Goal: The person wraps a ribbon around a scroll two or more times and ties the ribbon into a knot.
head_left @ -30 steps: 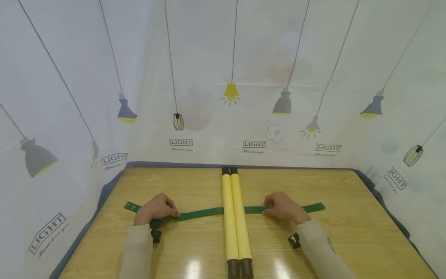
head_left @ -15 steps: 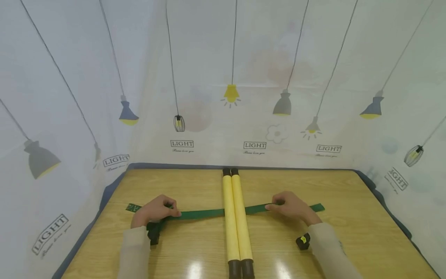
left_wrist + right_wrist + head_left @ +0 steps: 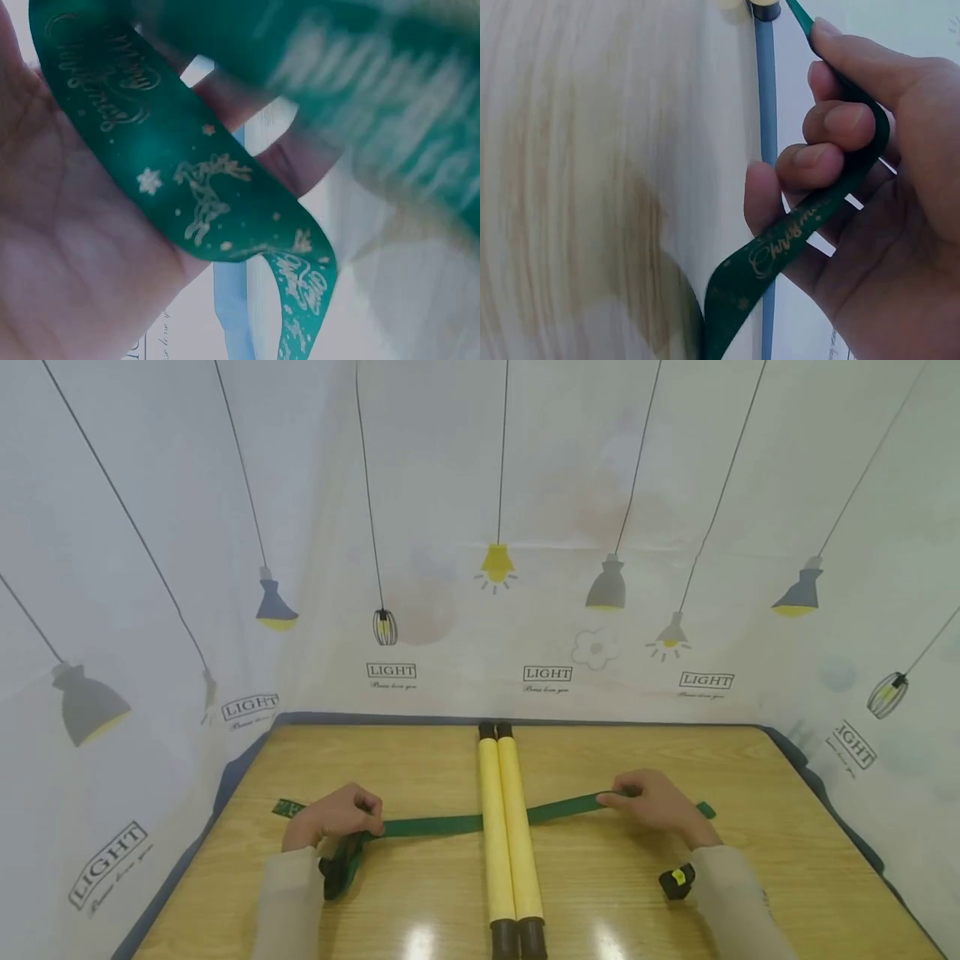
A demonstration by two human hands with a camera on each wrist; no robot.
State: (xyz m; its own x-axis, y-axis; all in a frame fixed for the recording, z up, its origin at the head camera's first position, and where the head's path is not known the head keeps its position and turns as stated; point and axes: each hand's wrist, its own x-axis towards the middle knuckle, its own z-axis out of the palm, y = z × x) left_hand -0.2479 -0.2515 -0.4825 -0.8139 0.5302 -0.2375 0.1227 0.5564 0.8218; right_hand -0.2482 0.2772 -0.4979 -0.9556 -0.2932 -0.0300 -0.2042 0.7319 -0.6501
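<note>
A green ribbon [image 3: 431,827] with gold Christmas print crosses the table and passes beneath two yellow tubes [image 3: 504,831] with dark brown end caps. Left of the tubes, my left hand [image 3: 335,817] pinches the ribbon between thumb and fingers. In the left wrist view the ribbon [image 3: 202,172], printed with a reindeer, hangs across the palm. My right hand [image 3: 652,802] pinches the ribbon on the other side, slightly raised. Its loose part [image 3: 780,240] runs over the curled fingers in the right wrist view. The tubes lie side by side, pointing away from me.
The wooden table [image 3: 420,768] reaches back to a pale wall cloth [image 3: 450,485] printed with hanging lamps. Small black boxes sit by both wrists; the right box [image 3: 677,882] has a yellow mark. A ribbon tail [image 3: 287,808] lies beyond the left hand.
My right hand has moved right and slightly up, lifting the ribbon into a slant. Less tail shows beyond it. The left hand has barely moved; ribbon now hangs in a loop below it.
</note>
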